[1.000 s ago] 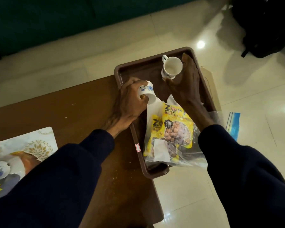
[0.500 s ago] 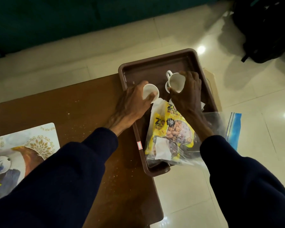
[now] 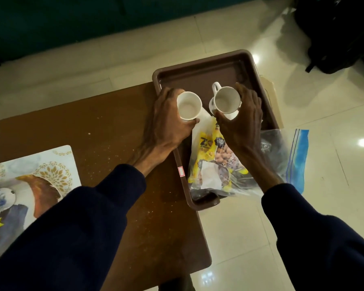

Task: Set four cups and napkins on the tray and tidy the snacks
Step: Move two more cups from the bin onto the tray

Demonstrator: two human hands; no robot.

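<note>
A brown tray (image 3: 200, 69) lies at the right end of the wooden table (image 3: 105, 131), overhanging its edge. My left hand (image 3: 166, 127) grips a white cup (image 3: 189, 105), upright, mouth up, over the tray's left side. My right hand (image 3: 242, 120) holds a second white cup (image 3: 227, 99) by its rim; its handle points to the far left. A clear zip bag (image 3: 282, 156) with yellow snack packets (image 3: 214, 156) lies across the tray's near half and sticks out to the right. White napkin paper (image 3: 204, 117) shows under the cups.
A printed cardboard box (image 3: 29, 177) picturing cups lies at the table's left. A black bag (image 3: 340, 34) sits on the tiled floor at the far right. A pale box edge (image 3: 269, 89) shows behind the tray's right side.
Both cups have been turned upright and brought down side by side over the tray's middle. My right hand drew its cup nearer from the tray's far end.
</note>
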